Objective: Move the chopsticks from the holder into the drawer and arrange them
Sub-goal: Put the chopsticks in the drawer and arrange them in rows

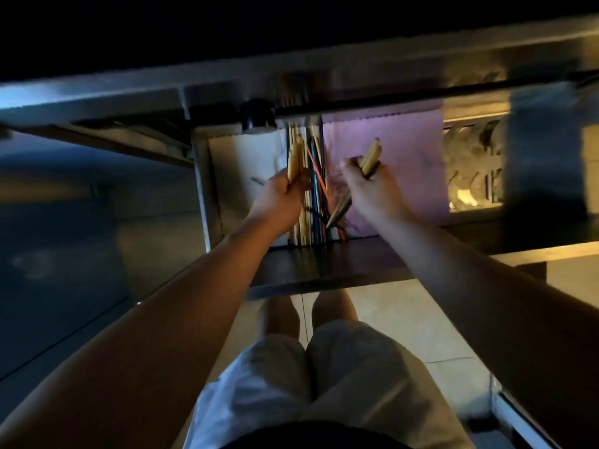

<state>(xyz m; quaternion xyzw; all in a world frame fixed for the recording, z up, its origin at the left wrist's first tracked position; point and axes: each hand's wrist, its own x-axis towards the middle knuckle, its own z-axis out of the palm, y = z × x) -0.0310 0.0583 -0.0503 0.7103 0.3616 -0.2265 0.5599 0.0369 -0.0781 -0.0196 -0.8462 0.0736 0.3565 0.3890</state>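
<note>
The left hand (285, 194) is gripping a bundle of pale chopsticks (294, 158) over the middle slot of the drawer (204, 196). The right hand (369, 187) is clutching a second bundle (372, 155), tilted, just beside. Coloured sticks (316, 192) are lying lengthwise in the slot between them.

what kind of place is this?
Likely a dim home kitchen: an open drawer under a countertop holds coloured chopsticks, the left hand and right hand grip wooden chopsticks, the floor is tiled.
</note>
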